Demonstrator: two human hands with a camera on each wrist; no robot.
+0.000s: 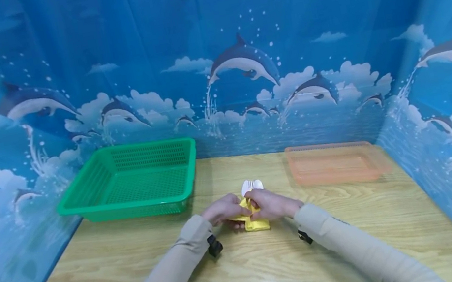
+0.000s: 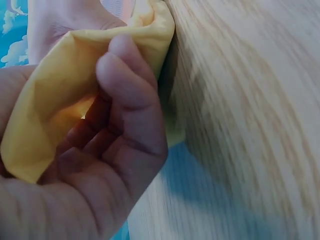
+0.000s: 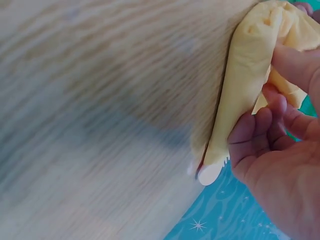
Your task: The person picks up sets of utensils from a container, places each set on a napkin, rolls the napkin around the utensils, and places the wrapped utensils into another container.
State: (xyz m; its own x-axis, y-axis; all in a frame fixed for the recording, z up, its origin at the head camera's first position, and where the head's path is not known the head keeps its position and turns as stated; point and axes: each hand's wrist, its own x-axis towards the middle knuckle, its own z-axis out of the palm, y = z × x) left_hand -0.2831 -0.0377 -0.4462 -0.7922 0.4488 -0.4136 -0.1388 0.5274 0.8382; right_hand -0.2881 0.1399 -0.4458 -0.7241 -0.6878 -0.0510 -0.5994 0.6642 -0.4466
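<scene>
A yellow cloth napkin (image 1: 257,225) lies bundled on the table around white cutlery. A white fork (image 1: 248,186) and, beside it, what looks like a white spoon (image 1: 258,184) stick out of its far end; their handles are hidden in the cloth. My left hand (image 1: 223,210) pinches a loose flap of the napkin, its fingers curled round the fabric in the left wrist view. From the other side my right hand (image 1: 271,204) grips the cloth between thumb and fingers. In the right wrist view a rounded white tip (image 3: 210,174) pokes from the rolled napkin.
A green perforated basket (image 1: 189,177) stands at the back left of the wooden table (image 1: 248,272). At the back right lies a shallow translucent orange tray (image 1: 336,180). Blue dolphin-printed curtains (image 1: 171,30) enclose the table at the back and sides.
</scene>
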